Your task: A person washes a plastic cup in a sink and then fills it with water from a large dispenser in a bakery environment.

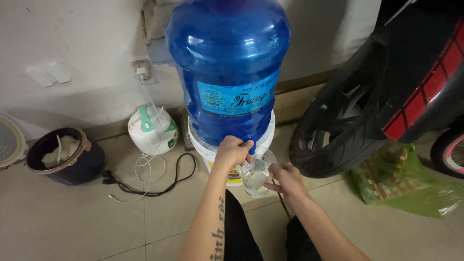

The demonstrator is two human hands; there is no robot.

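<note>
home, tiled floor | rice cooker (152, 129) | water jug (229, 67) | parked scooter (386, 92) indoors

Your left hand (233, 151) covering the tap, motorbike (386, 87) running off the frame's right edge, white lid (8, 140) cut off at left.

Both forearms reach forward side by side. The left hand (233, 151) is curled into a loose fist, knuckles up. Just beside it, slightly lower, the right hand (286, 178) cups inward, fingers bent.
</note>
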